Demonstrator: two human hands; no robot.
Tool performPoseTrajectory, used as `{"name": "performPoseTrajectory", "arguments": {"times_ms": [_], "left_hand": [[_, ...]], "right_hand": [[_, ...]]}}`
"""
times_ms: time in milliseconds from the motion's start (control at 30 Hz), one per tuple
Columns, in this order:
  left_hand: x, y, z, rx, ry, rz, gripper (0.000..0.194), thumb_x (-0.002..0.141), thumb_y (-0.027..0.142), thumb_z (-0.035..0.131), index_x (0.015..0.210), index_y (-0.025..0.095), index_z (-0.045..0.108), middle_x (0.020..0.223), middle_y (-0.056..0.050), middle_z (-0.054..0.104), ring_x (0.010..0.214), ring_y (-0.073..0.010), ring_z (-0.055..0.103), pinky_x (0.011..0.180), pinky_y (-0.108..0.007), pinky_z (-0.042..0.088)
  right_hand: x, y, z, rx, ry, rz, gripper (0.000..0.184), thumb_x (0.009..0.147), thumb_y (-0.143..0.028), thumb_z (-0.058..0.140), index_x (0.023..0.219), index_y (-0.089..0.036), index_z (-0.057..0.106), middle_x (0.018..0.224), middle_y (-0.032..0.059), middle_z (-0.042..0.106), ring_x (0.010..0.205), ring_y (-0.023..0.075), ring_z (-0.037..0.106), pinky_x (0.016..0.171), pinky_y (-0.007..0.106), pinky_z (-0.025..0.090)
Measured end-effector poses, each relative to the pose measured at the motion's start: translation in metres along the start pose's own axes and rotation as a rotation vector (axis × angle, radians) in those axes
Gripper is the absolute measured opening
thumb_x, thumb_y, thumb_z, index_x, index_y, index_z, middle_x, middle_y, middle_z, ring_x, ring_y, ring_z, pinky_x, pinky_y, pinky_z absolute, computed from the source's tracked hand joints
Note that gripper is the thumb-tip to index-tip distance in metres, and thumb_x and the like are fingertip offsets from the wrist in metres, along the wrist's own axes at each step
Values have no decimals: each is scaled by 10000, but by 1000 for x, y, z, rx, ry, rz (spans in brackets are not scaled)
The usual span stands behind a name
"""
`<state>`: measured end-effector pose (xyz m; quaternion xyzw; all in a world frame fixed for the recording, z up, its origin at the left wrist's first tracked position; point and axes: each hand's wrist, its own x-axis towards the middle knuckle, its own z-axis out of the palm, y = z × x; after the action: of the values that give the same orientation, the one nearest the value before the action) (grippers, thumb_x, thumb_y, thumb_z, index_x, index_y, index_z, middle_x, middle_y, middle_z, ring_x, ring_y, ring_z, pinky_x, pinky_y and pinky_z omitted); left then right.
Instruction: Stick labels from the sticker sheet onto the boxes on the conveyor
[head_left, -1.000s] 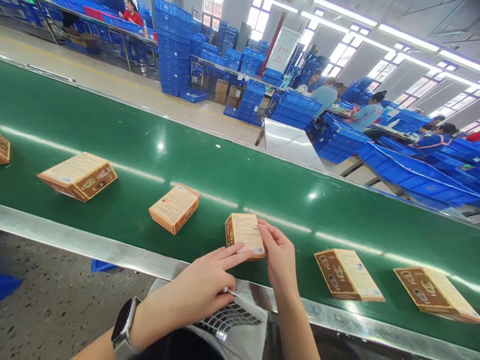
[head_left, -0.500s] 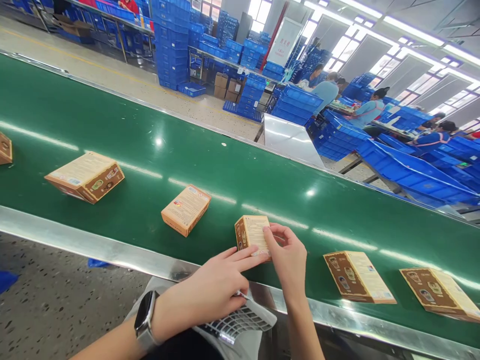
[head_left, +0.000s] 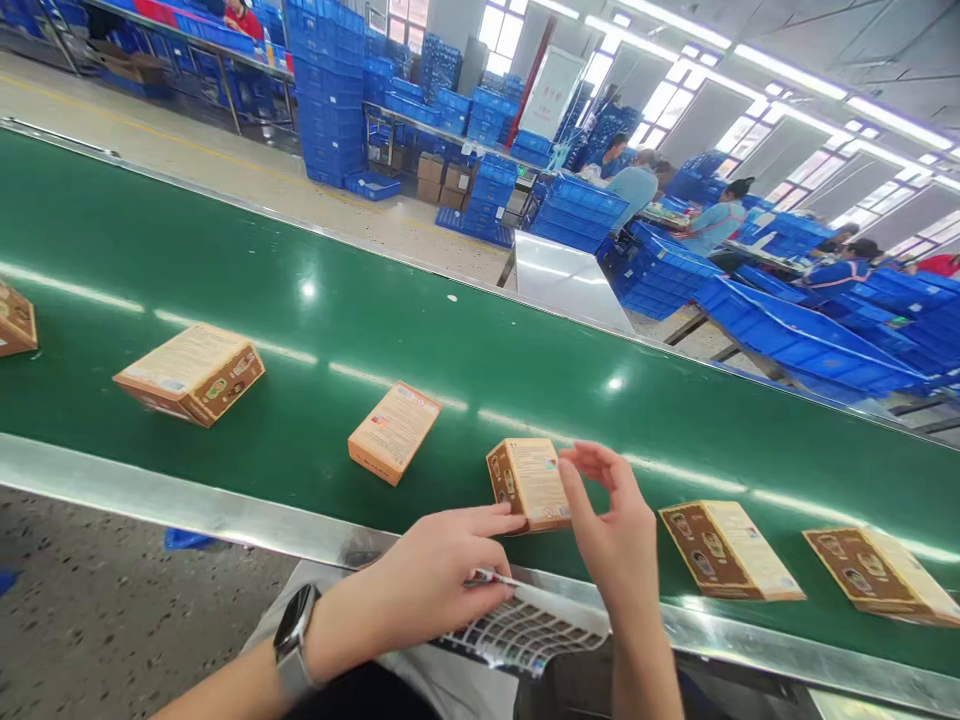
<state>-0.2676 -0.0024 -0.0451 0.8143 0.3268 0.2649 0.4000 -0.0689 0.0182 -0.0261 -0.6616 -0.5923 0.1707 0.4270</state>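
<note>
A small cream-and-brown carton (head_left: 534, 482) lies on the green conveyor belt in front of me. My left hand (head_left: 457, 560), with a watch on its wrist, rests its outstretched fingertips on the carton's near left edge. Its thumb and curled fingers pinch a sheet of stickers (head_left: 536, 630) with a white grid, hanging over the belt's near edge. Beside the carton's right side, my right hand (head_left: 611, 510) is raised with thumb and fingers apart and nothing visible between them. Whether its thumb touches the carton, I cannot tell.
More cartons lie along the belt (head_left: 375, 310): an orange-ended carton (head_left: 394, 430) and a larger carton (head_left: 191, 372) on the left, two brown-sided cartons (head_left: 727, 550) on the right. A metal rail (head_left: 315, 530) edges the belt. Beyond are stacked blue crates (head_left: 334, 100) and seated people.
The cartons have shifted to the right relative to the rail and background. My right hand has opened and come away from the carton's top. My left hand still pinches the sheet.
</note>
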Motion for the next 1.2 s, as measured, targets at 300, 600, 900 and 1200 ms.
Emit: {"name": "performPoseTrajectory", "arguments": {"times_ms": [300, 600, 900, 1200], "left_hand": [[-15, 8, -34, -296, -20, -455, 209, 870, 327, 586, 852, 163, 715, 710, 19, 654, 627, -121, 528, 553, -208, 373], [-19, 7, -30, -254, 64, -432, 230, 870, 299, 546, 759, 152, 683, 666, 21, 630, 621, -118, 496, 583, -219, 359], [-18, 5, -30, -284, 155, -473, 222, 878, 303, 542, 801, 153, 686, 672, 17, 650, 602, -120, 526, 556, -213, 374], [-32, 9, -33, -147, -163, -172, 72, 843, 154, 701, 846, 193, 761, 850, -8, 761, 838, -157, 663, 747, -211, 468]], "right_hand": [[-34, -12, -21, -62, -668, -350, 269, 973, -252, 496, 1231, -267, 569, 913, 20, 736, 820, 176, 726, 729, 277, 599], [-41, -14, 1, -214, -359, -725, 125, 978, -150, 513, 952, -219, 613, 894, 67, 701, 818, 222, 674, 749, 364, 546], [-40, -21, -13, -47, -458, -656, 133, 955, -123, 507, 942, -238, 573, 1100, 81, 686, 1058, 204, 659, 885, 311, 554], [11, 25, 18, 440, -237, 158, 529, 865, -544, 638, 1303, -284, 493, 1338, 127, 615, 1190, 275, 623, 1002, 476, 507]]}}
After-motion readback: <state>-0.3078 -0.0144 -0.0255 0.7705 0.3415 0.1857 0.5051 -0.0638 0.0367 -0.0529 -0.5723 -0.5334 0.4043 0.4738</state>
